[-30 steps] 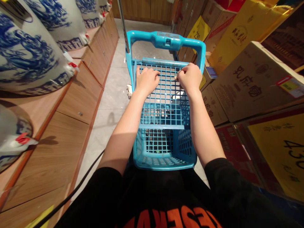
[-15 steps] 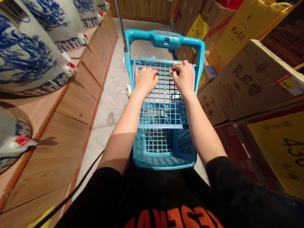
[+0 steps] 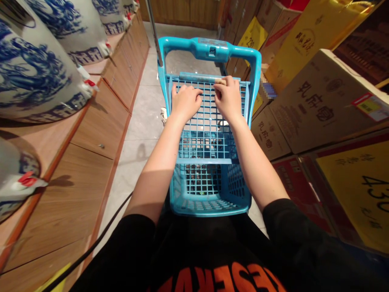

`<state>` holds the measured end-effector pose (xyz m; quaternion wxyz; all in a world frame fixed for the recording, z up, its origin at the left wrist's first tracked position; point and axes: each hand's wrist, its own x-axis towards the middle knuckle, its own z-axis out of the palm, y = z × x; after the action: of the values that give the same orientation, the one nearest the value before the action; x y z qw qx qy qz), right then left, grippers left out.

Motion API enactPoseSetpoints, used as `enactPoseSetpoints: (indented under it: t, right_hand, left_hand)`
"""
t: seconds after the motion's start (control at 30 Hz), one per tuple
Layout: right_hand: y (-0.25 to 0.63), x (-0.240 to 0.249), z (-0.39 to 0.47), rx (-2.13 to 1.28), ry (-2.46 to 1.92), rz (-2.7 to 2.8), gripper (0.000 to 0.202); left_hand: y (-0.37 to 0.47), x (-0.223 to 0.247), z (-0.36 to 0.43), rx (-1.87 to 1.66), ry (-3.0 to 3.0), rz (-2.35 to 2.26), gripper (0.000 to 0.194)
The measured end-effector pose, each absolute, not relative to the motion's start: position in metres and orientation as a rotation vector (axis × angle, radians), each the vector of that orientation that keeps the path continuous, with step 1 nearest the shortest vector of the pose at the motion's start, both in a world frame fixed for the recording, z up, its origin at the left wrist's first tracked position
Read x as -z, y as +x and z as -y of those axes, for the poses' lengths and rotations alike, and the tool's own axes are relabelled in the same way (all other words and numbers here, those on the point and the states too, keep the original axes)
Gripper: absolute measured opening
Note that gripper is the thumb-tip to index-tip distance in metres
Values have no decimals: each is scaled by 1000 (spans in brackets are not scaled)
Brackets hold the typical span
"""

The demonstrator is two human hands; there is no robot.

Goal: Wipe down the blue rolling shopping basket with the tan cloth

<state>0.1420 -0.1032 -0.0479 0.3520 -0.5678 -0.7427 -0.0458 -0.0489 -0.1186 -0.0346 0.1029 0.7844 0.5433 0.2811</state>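
A blue plastic shopping cart (image 3: 212, 211) stands in front of me, its handle (image 3: 212, 50) on the far side. My left hand (image 3: 186, 104) lies palm down on the left of the cart's grid panel (image 3: 206, 161), fingers stretched out and holding nothing. At the right of the same panel, my right hand (image 3: 229, 100) is curled round a small beige rag (image 3: 221, 82). Most of the rag is hidden under the fingers, near the panel's top bar (image 3: 197, 77).
Large blue-and-white jars (image 3: 27, 77) with red-tipped taps stand on a wooden cabinet (image 3: 88, 162) at the left. Cardboard boxes (image 3: 328, 105) and yellow price signs (image 3: 358, 190) line the right side. A metal pole (image 3: 154, 32) rises at the handle's left. Grey floor tiles (image 3: 136, 105) show between.
My right hand has slid slightly left across the grid panel with the rag. The left hand stays in nearly the same place on the panel.
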Motion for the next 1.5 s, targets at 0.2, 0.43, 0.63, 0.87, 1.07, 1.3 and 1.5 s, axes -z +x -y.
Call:
enactPoseSetpoints:
  t: [0.2, 0.43, 0.63, 0.87, 1.07, 1.3, 1.5]
  right_hand:
    - [174, 49, 95, 196, -1538, 1785, 27]
    - [157, 48, 101, 204, -1538, 1835, 20]
    - [159, 41, 105, 210, -1578, 1805, 22]
    - [157, 27, 114, 142, -1757, 1836, 18]
    - [156, 23, 118, 112, -1680, 1826, 22]
    - [159, 43, 104, 112, -1533, 1778, 28]
    - [125, 38, 113, 44, -1495, 2012, 25]
  left_hand:
    - [-49, 32, 121, -791, 2303, -1617, 39]
    - [-48, 33, 119, -816, 2330, -1618, 39]
    - [-49, 34, 119, -790, 2329, -1606, 39]
    - [-49, 30, 121, -765, 2307, -1613, 41]
    - [-49, 30, 121, -753, 2274, -1584, 43]
    - [-50, 33, 119, -788, 2295, -1565, 44]
    - [-50, 33, 119, -772, 2291, -1585, 45]
